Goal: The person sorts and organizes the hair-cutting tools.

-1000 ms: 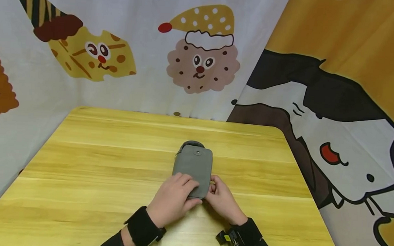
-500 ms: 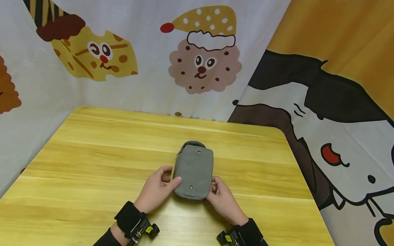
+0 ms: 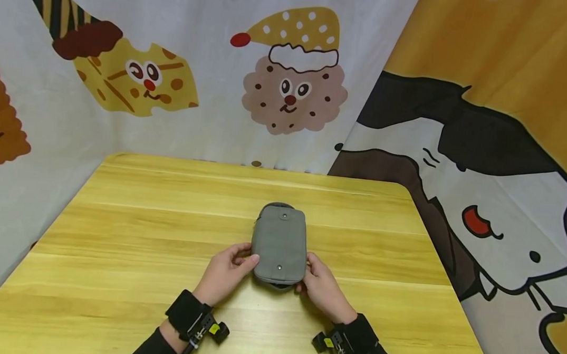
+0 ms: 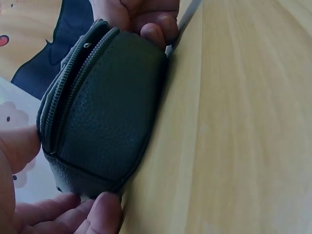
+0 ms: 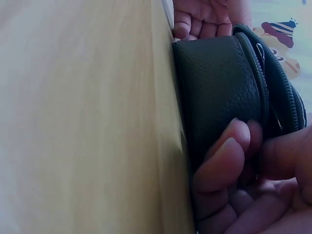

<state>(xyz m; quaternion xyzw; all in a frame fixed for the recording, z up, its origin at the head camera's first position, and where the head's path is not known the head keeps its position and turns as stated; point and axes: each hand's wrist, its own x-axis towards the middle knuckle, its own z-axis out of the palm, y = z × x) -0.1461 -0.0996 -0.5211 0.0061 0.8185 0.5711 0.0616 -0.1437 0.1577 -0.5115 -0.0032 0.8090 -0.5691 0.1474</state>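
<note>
A small grey zip pouch (image 3: 279,243) with two snap studs on its upper face lies on the wooden table. Its zipper (image 4: 73,87) is parted along the near end, leaving a dark gap. My left hand (image 3: 227,269) grips the pouch's left side, thumb at the top edge and fingers lower against the side. On the right side, my right hand (image 3: 323,289) has curled fingers by the zipper line. Thumb and forefinger pinch there in the right wrist view, with a tiny metal glint between them; the zipper pull is mostly hidden by the fingers.
The wooden table (image 3: 167,219) extends around the pouch on all sides. Behind it and to the right hangs a cartoon-printed cloth (image 3: 171,135). Both wrists wear black straps with small cameras (image 3: 221,331).
My left hand has come off the pouch's top face to its left side. A dark gap now shows along the near zipper, and the near end has lifted slightly. The right hand stays beside it.
</note>
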